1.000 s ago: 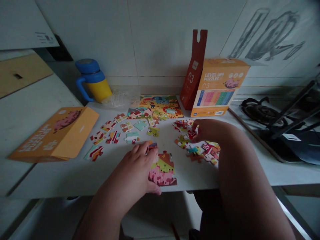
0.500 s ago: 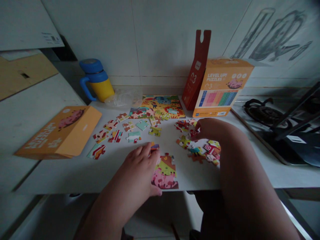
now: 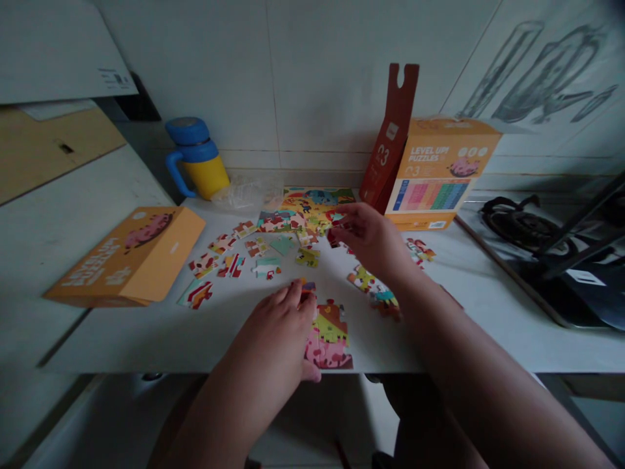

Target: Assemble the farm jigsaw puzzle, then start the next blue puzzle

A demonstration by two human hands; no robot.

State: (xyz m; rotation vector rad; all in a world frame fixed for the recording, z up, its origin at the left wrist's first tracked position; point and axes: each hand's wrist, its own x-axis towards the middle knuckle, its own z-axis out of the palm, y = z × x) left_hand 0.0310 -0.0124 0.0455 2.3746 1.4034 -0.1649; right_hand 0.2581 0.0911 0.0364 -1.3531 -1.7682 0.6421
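Note:
My left hand [image 3: 286, 326] is at the front edge of the table, its fingers bent over a small purple and orange jigsaw piece [image 3: 308, 285]. Its thumb lies by the lower edge of a joined block of jigsaw pieces [image 3: 332, 332] with a pink pig and green ground; the hand covers that block's left side. Farther back, my right hand [image 3: 366, 234] pinches a dark red jigsaw piece [image 3: 333, 239] above the table. Loose jigsaw pieces [image 3: 374, 285] lie below my right hand, partly hidden by the forearm.
More loose pieces [image 3: 234, 264] spread at the left, before a yellow picture sheet [image 3: 305, 199]. An orange box [image 3: 129, 257] lies left; an opened puzzle box [image 3: 439, 172] stands back right. A blue and yellow jug [image 3: 205, 172] and clear plastic [image 3: 251, 193] are behind. A gas stove [image 3: 517, 225] is right.
My right hand has lifted a red jigsaw piece from the right pile and moved left and back with it. My left hand stays at the joined pieces. The view has shifted slightly.

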